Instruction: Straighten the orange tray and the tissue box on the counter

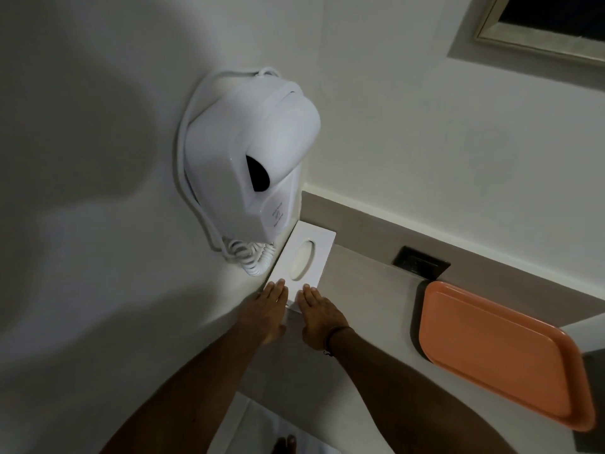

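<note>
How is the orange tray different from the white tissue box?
The tray is orange; the tissue box is white. The box has an oval opening on top; the tray is a plain shallow dish with a raised rim. Both hands, left and right, lie flat on the box's near end; nothing touches the tray. The box sits by the wall under the hair dryer; the tray lies off to the right. Both rest on the counter.

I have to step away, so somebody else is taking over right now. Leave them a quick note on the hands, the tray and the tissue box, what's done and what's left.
Left hand and right hand: both flat, fingers extended, pressing on the near end of the white tissue box; neither grips anything.
Tissue box: on the counter in the corner, under the wall hair dryer.
Orange tray: to the right, untouched, its near corner overhanging the counter edge.
Done: nothing confirmed. Left: finish squaring the box, then straighten the tray.
</note>
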